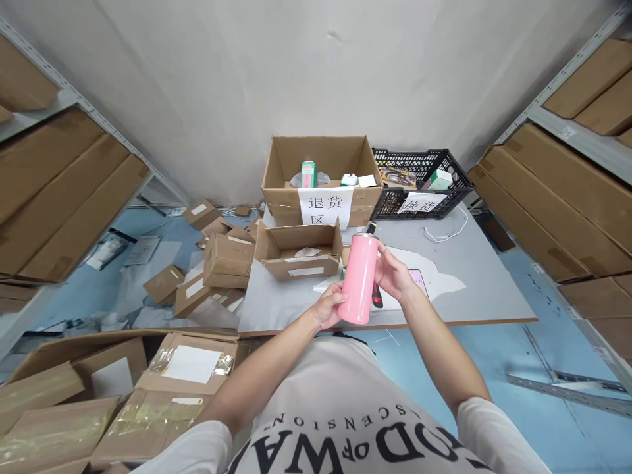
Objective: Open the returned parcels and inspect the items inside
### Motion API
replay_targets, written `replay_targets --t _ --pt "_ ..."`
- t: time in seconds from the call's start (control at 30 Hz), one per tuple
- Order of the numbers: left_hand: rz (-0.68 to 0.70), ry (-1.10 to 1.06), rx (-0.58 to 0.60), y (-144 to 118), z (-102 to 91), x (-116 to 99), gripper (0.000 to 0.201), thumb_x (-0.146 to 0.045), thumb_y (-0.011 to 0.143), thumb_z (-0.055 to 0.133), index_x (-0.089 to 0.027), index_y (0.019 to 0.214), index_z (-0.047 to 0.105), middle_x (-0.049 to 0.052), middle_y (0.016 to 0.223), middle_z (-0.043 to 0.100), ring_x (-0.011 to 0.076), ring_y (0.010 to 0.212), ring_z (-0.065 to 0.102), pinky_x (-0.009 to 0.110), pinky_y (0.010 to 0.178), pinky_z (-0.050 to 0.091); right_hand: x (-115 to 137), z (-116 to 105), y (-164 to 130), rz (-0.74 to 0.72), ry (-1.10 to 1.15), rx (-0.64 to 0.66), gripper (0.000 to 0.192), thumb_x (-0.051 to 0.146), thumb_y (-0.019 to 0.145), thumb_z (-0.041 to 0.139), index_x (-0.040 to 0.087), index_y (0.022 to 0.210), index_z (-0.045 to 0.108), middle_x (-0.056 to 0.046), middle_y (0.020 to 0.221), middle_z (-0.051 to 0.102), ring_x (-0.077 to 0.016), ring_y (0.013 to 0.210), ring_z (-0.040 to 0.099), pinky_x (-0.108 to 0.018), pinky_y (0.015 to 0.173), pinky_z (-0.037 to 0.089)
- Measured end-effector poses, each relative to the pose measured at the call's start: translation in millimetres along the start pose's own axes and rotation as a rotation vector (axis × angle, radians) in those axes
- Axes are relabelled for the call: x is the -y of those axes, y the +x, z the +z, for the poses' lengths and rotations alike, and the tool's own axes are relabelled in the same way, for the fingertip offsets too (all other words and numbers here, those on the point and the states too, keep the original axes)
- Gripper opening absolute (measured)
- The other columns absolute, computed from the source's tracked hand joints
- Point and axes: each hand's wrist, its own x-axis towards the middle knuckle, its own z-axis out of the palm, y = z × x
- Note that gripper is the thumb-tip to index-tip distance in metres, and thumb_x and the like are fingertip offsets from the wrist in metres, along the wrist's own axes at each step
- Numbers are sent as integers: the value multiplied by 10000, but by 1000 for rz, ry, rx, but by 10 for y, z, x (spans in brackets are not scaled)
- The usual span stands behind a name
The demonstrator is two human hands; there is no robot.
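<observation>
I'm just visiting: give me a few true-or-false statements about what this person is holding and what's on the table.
1. Both hands hold the pink tumbler. True: left hand low, right hand at its side.
2. The tumbler lies flat on the grey table. False: it is held nearly upright above it.
3. The black plastic crate stands right of the large cardboard box. True.
4. The small open carton holds the tumbler. False: the tumbler is outside it.

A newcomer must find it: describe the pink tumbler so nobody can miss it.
Start at the grey table; above its near edge both hands hold the pink tumbler. It is a tall, smooth cylinder with a metal rim, the only pink thing among brown cardboard boxes.
</observation>
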Motion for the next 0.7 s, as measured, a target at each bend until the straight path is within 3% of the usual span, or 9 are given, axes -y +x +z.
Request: replay_targets --t 0.17,0.27,0.43,0.53,0.6,0.7 --pt "-144 -122 79 -54 -6 73 667 -437 613 648 -106 1187 571 192 1121 653 353 1024 628 476 860 475 -122 84 -27 -38 84 -87 557 469 744 669 352 1255 479 -1 1157 632 -187 925 629 -335 746 531" --pt "-181 -95 51 -43 -33 93 683 -466 624 596 -96 1197 561 202 1146 639 381 1079 596 517 887 452 -149 70 -31 -40 71 -157 538 439 730 692 353 1225 501 17 1074 649 -156 821 620 -286 683 522" --pt "-58 125 -114 -13 -131 83 639 -532 648 644 -94 1112 616 190 1141 640 370 1096 582 482 923 447 -136 5 -50 -54 74 -210 607 373 699 741 353 1252 492 42 852 625 -109 669 570 -255 666 504" --pt "75 379 -224 -36 -142 63 811 -497 552 792 -152 1239 534 175 1285 551 347 1155 543 449 917 464 -84 25 -52 -60 8 -214 724 376 689 754 372 1328 414 49 795 611 -108 644 567 -251 640 500" --pt "111 572 -315 -50 -114 59 947 -411 465 867 -196 1297 469 170 1349 489 328 1159 539 433 892 485 -71 67 -44 -71 -50 -236 821 394 674 762 382 1378 340 40 828 624 -116 661 582 -248 617 499" --pt "124 713 -426 -38 -75 71 920 -360 465 876 -202 1272 464 164 1301 525 298 1107 573 423 877 500 -102 142 -30 -90 -97 -301 939 403 644 781 378 1422 255 3 970 637 -127 732 608 -250 620 509"
